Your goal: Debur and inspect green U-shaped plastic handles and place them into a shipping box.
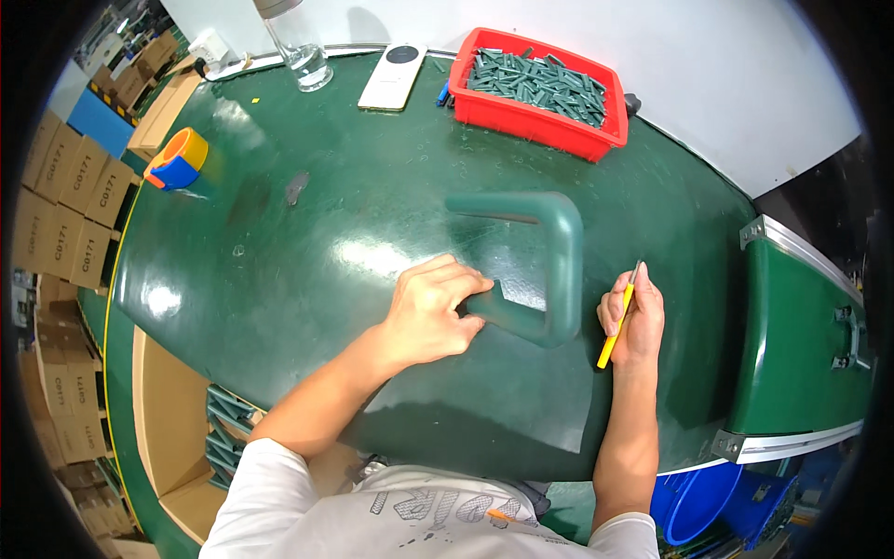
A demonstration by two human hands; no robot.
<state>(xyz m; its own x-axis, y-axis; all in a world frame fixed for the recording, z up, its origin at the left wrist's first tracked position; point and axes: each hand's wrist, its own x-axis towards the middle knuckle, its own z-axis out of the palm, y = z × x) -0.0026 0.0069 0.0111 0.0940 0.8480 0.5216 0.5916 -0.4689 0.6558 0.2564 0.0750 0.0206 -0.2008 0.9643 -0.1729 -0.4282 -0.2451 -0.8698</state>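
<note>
My left hand (426,312) is closed on the lower end of a green U-shaped handle (562,270), pinching it between thumb and fingers. The handle's bend points right, and its other arm reaches back to the left above my hand. A small raised piece shows at the gripped end, partly hidden by my fingers. To the right of the bend, apart from it, my right hand (639,321) grips a slim yellow tool like a craft knife (615,330). Its thin metal tip points away from me, up past my fingertips.
A red tray (540,128) of small green strips stands at the back. Left of it are a white phone (391,79), a clear bottle (303,61) and a tape roll (186,154). A cardboard box (168,419) sits lower left; a green panel (796,345) stands right.
</note>
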